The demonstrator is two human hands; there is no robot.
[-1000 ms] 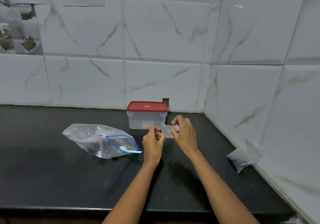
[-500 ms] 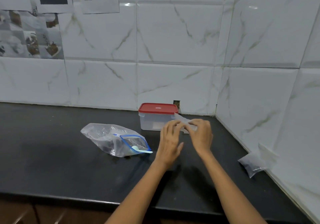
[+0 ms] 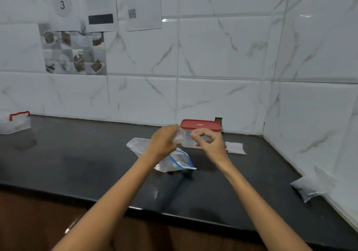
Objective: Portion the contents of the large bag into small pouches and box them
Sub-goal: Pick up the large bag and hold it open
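Note:
Both hands are raised above the black counter and hold one small clear pouch (image 3: 180,136) between them. My left hand (image 3: 163,143) grips its left side and my right hand (image 3: 208,141) pinches its right edge. Below them lies the large clear bag (image 3: 172,161) with a blue zip rim, a pale spoon handle (image 3: 187,167) sticking out of its mouth. Behind the hands stands a clear box with a red lid (image 3: 200,125), lid on. A filled pouch (image 3: 307,187) leans against the right wall.
Flat empty pouches (image 3: 235,147) lie right of the red-lidded box. A second clear container with a red handle (image 3: 16,121) stands at the far left of the black counter (image 3: 87,159). Tiled walls close in the back and right; the counter's front edge is near me.
The view has swung left and up, so the left container has come into sight. Both hands have lifted the small pouch higher, over the large bag.

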